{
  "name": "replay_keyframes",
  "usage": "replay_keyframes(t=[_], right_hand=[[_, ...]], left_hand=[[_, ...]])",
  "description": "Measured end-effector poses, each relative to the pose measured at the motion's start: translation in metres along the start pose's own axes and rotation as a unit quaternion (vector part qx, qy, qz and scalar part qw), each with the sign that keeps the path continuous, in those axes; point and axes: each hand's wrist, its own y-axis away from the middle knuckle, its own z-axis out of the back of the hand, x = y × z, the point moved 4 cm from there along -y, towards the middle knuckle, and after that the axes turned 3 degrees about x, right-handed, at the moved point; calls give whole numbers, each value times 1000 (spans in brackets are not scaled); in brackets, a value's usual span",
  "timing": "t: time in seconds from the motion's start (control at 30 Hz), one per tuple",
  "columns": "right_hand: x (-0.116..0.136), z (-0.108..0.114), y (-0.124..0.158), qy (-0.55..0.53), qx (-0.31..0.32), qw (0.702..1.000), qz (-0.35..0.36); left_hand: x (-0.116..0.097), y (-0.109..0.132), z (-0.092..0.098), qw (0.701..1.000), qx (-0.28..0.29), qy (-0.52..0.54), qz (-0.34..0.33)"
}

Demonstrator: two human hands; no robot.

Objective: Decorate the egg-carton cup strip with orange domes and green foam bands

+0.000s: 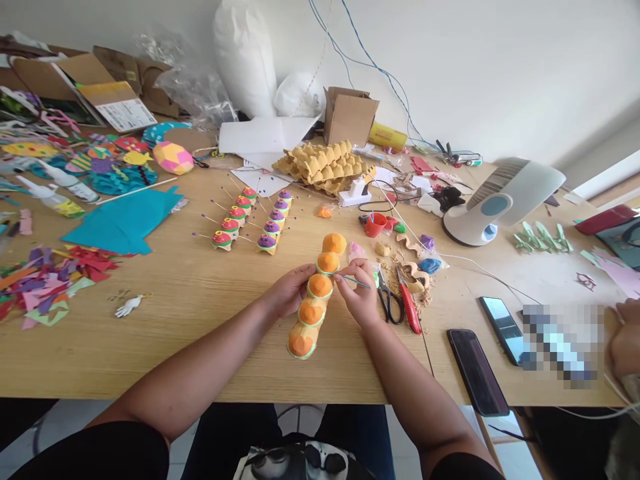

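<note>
My left hand [294,289] grips the edge of an egg-carton strip [311,312], its cups topped with orange clay domes and pale green rims. The strip is held slanting above the table. At the strip's other side, my right hand [361,293] pinches a thin blue stick [356,281], close to the second cup from the far end. Whether the stick's tip touches the strip I cannot tell. Beyond my hands stand a red-topped egg-carton strip [235,219] and a purple-topped egg-carton strip [275,223], both with thin dark-tipped sticks poking out sideways.
Black scissors [391,300] and a red-handled cutter [410,305] lie right of my right hand. Farther off are a red cup [375,225], egg trays [325,165] and a white fan [500,200]. Paper scraps [50,283] cover the left; phones [477,370] and another person's hand [626,337] are right.
</note>
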Motion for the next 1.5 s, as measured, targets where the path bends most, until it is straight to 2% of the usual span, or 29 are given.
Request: replay_keyframes(t=[0.3, 0.67, 1.1, 1.33, 1.5], right_hand=[[6, 2, 2, -4, 10, 1000, 9], [7, 0, 2, 10, 15, 999, 36], [7, 1, 4, 62, -23, 996, 66], [13, 1, 3, 41, 14, 997, 71], [12, 2, 3, 31, -3, 998, 59]], left_hand=[[1, -1, 2, 1000, -12, 5, -8], [2, -1, 3, 1000, 0, -12, -19], [1, -2, 2, 1000, 4, -8, -29], [0, -3, 2, 999, -4, -26, -32], [-1, -3, 4, 999, -16, -22, -26]])
